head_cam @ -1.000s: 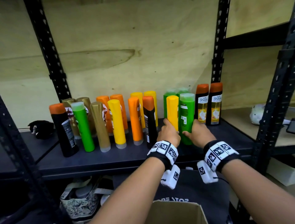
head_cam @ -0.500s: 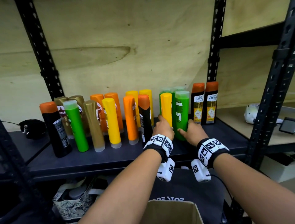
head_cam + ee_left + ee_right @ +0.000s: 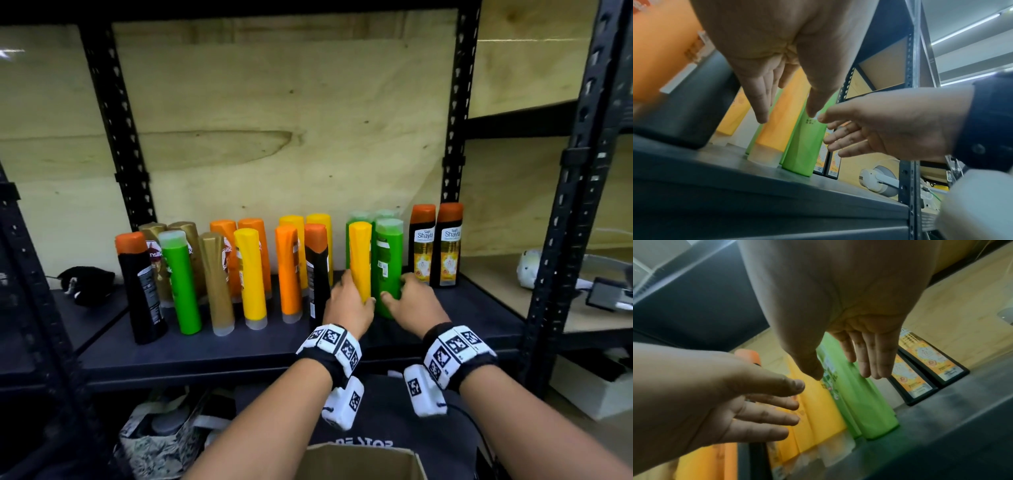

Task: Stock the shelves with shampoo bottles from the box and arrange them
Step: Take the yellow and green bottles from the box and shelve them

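Note:
Several shampoo bottles stand in two rows on the dark shelf (image 3: pixel 239 346). At the front, a yellow bottle (image 3: pixel 359 260) stands next to a green bottle (image 3: pixel 388 263). My left hand (image 3: pixel 356 291) reaches around the yellow bottle's (image 3: pixel 781 116) lower part, fingers straight on its left and thumb on its right. My right hand (image 3: pixel 395 287) flanks the green bottle (image 3: pixel 865 402) the same way, thumb to the left and straight fingers (image 3: pixel 869 368) to the right. Neither hand curls round its bottle. The open cardboard box (image 3: pixel 359 462) sits below my arms.
Two black Shayla bottles (image 3: pixel 435 246) stand right of the green one, and a black bottle with an orange cap (image 3: pixel 317 274) left of the yellow. A black upright post (image 3: pixel 555 240) bounds the shelf's right side. A white device (image 3: pixel 529 267) lies on the neighbouring wooden shelf.
Both hands have stayed at the bases of the yellow and green bottles, and their fingers now lie straight. The head view has tilted upward, showing more of the rack.

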